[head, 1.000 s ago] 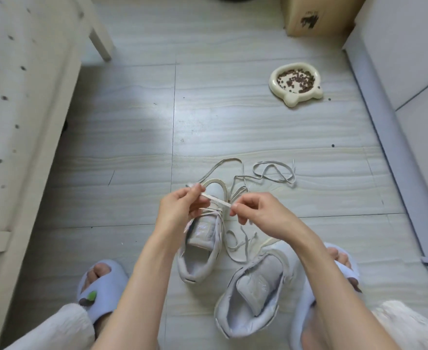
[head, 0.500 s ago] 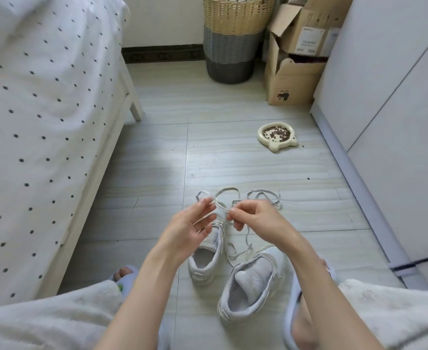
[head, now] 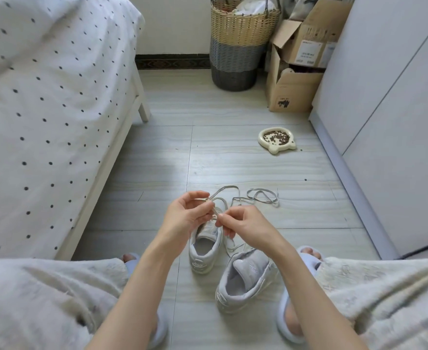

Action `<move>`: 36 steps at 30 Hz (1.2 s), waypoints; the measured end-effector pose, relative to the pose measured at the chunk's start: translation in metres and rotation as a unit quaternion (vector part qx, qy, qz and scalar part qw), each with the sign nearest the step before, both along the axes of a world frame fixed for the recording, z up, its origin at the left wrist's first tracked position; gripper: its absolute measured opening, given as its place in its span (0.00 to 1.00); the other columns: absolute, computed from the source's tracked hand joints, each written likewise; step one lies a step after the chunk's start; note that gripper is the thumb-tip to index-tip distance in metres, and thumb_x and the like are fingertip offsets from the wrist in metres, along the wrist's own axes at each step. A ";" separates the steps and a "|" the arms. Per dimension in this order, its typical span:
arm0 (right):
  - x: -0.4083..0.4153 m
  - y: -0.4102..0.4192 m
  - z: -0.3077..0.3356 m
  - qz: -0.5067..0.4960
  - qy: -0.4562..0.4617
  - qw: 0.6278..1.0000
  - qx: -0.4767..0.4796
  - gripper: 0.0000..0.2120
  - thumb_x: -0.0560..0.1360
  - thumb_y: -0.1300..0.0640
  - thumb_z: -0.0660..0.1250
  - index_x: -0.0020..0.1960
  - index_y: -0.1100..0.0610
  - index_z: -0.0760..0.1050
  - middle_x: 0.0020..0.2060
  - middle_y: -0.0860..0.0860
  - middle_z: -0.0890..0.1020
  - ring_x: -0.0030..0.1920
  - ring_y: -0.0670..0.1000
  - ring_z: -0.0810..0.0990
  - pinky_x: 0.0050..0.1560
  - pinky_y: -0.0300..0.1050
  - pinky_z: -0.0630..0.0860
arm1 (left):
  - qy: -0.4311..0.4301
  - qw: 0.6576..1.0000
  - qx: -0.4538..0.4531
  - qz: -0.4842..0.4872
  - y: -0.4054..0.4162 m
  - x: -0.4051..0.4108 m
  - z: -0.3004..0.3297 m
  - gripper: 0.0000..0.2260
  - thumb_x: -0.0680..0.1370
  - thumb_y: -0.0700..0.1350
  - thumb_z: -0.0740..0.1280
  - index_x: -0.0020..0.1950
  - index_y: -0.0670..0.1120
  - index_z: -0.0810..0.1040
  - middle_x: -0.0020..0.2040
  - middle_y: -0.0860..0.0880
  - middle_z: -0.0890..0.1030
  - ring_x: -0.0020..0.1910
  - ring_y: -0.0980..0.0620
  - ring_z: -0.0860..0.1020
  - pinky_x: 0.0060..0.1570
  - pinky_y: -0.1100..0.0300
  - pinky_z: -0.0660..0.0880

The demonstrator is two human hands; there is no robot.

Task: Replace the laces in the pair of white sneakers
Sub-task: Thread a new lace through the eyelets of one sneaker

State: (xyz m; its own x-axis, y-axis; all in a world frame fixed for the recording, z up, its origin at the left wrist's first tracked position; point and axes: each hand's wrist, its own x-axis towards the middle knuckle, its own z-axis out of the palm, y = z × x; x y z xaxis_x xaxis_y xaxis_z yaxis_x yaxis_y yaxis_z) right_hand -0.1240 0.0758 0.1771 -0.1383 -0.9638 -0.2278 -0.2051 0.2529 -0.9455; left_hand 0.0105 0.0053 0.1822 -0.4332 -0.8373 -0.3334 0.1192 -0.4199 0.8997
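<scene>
Just above the far sneaker (head: 206, 251), the left hand (head: 182, 218) and right hand (head: 243, 224) both pinch one shoelace (head: 216, 210) between thumb and fingertips, fingers curled round it. Loose lace loops (head: 262, 197) trail on the floor toward one o'clock. The second sneaker (head: 244, 280) lies tilted at five o'clock, beside the first. A kibble-filled pet bowl (head: 277, 141) sits farther off at one o'clock.

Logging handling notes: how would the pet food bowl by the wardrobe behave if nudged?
The pet food bowl looks low and wide, so it would probably slide, not tip. It seems a hard glazed material, perhaps breakable. Its loose kibble could scatter.
</scene>
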 end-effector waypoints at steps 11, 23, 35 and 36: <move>-0.006 0.005 -0.016 0.015 0.033 0.999 0.031 0.12 0.79 0.59 0.61 0.39 0.52 0.77 0.32 0.45 0.79 0.36 0.41 0.77 0.48 0.37 0.72 | 0.006 0.978 -0.065 0.197 -0.017 0.017 0.013 0.08 0.75 0.31 0.66 0.45 0.42 0.70 0.37 0.44 0.76 0.33 0.50 0.79 0.36 0.63 0.80; -0.003 0.006 -0.026 -0.019 -0.041 0.999 0.022 0.13 0.80 0.61 0.58 0.39 0.56 0.75 0.30 0.48 0.78 0.31 0.41 0.76 0.40 0.33 0.71 | -0.030 0.973 -0.132 0.189 -0.018 0.017 0.014 0.09 0.75 0.33 0.66 0.44 0.43 0.68 0.44 0.43 0.73 0.31 0.49 0.80 0.35 0.60 0.80; -0.005 0.007 -0.024 -0.012 -0.104 0.994 0.029 0.13 0.80 0.60 0.58 0.39 0.58 0.76 0.27 0.48 0.70 0.25 0.40 0.66 0.29 0.31 0.63 | -0.023 0.964 -0.068 0.257 -0.034 0.030 0.012 0.08 0.76 0.33 0.65 0.44 0.43 0.68 0.40 0.42 0.75 0.32 0.50 0.80 0.37 0.61 0.81; -0.006 0.008 -0.024 -0.016 -0.105 0.994 0.026 0.12 0.80 0.60 0.59 0.39 0.58 0.76 0.27 0.49 0.69 0.25 0.41 0.65 0.29 0.32 0.62 | -0.019 0.962 -0.065 0.263 -0.037 0.033 0.012 0.08 0.77 0.33 0.65 0.44 0.43 0.69 0.40 0.43 0.75 0.32 0.50 0.81 0.38 0.60 0.81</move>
State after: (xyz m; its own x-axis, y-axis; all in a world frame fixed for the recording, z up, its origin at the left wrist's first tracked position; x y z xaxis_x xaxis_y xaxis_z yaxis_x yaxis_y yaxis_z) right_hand -0.1301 0.0834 0.1526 -0.1118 -0.9460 -0.3042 0.0050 0.3056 -0.9522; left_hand 0.0431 -0.0313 0.1939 0.0725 -0.9733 -0.2177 0.2513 -0.1935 0.9484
